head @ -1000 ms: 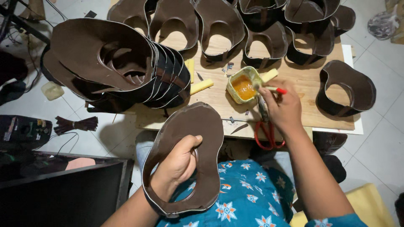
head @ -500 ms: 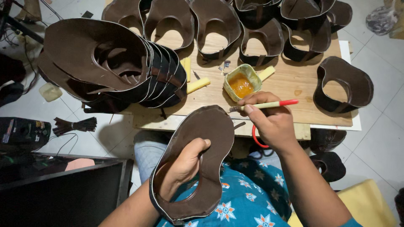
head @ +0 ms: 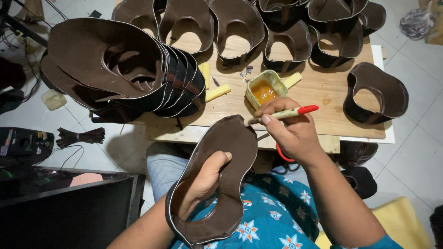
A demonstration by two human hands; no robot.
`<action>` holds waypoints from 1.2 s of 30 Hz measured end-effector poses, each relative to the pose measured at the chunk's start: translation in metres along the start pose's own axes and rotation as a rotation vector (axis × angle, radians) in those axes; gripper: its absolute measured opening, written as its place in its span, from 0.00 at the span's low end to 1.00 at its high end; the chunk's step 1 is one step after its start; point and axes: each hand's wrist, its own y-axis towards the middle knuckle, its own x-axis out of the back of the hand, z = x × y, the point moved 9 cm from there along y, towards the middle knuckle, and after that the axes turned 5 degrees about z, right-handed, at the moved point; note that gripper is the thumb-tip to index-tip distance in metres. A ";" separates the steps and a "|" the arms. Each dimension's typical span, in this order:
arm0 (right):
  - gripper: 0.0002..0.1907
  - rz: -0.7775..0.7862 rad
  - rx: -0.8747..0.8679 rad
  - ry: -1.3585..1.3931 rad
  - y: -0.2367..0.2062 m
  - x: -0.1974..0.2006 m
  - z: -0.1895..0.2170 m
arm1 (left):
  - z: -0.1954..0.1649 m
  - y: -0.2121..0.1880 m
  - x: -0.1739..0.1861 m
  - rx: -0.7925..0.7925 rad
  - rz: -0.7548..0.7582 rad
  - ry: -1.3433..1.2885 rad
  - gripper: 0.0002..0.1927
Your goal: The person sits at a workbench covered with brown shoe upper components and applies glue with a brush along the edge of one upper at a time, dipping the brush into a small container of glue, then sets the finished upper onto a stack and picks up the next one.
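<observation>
My left hand (head: pixel 203 182) reaches through the opening of a curved dark brown leather piece (head: pixel 230 147) and grips it over my lap. My right hand (head: pixel 295 133) holds a cream brush with a red end (head: pixel 295 111), its tip touching the top edge of that piece. Just beyond my right hand stands a small yellow-green cup of orange glue (head: pixel 264 88) on the wooden board (head: pixel 323 92). Red scissor handles (head: pixel 282 154) show under my right wrist.
A tall stack of nested brown leather pieces (head: pixel 124 69) lies at the left of the board. More brown pieces (head: pixel 237 32) line the far edge, and one (head: pixel 376 94) sits at the right. Yellow sticks (head: pixel 217 92) lie near the cup. A dark box (head: pixel 69 216) stands at lower left.
My right hand left the scissors, came toward me with the brush from the glue cup and brought its tip to the leather piece. My left hand raised and turned the piece.
</observation>
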 end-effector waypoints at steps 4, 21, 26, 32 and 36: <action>0.05 0.002 -0.059 0.084 -0.011 0.000 -0.013 | -0.007 -0.002 0.005 -0.151 0.016 -0.017 0.34; 0.07 -0.210 -0.066 0.298 -0.046 -0.001 -0.024 | 0.044 -0.006 0.039 0.093 -0.082 -0.186 0.16; 0.05 -0.178 0.106 0.152 -0.045 -0.002 0.001 | 0.038 -0.006 0.037 0.031 -0.124 -0.205 0.16; 0.06 0.001 0.091 0.028 -0.035 -0.015 0.013 | 0.019 -0.014 0.027 0.000 -0.149 -0.030 0.15; 0.04 0.068 0.057 0.010 -0.041 -0.019 0.011 | 0.022 -0.023 0.021 0.171 -0.194 -0.029 0.19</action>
